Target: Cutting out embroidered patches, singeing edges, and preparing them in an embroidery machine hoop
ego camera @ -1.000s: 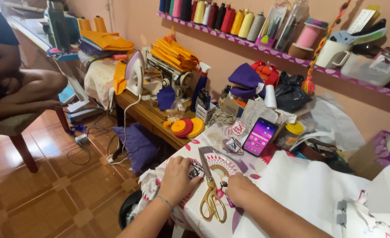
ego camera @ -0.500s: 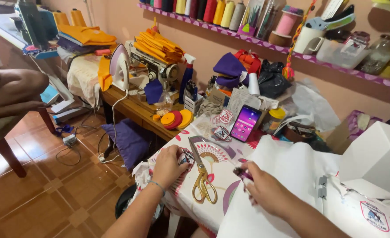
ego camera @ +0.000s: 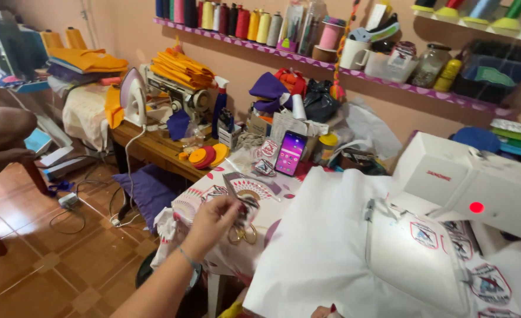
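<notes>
Just then, left hand (ego camera: 212,221) reached out over patterned cloth-covered worktop (ego camera: 213,191), fingers curled together and pinching a small patch-like piece; could not tell exactly what. Directly beyond the fingers lay gold-handled scissors (ego camera: 241,224), blades pointing away up the worktop, loops close beneath the fingertips. Farther ahead of the hand stood a smartphone with a lit pink screen (ego camera: 290,153), propped upright. Off to the right of the hand spread a large white fabric sheet (ego camera: 319,247) carrying embroidered shield-shaped badges (ego camera: 423,234), fed under a white embroidery machine (ego camera: 478,182) with a red light. Right hand (ego camera: 325,311) barely showed at the lower edge beneath the white sheet; spread or closed, could not tell.
</notes>
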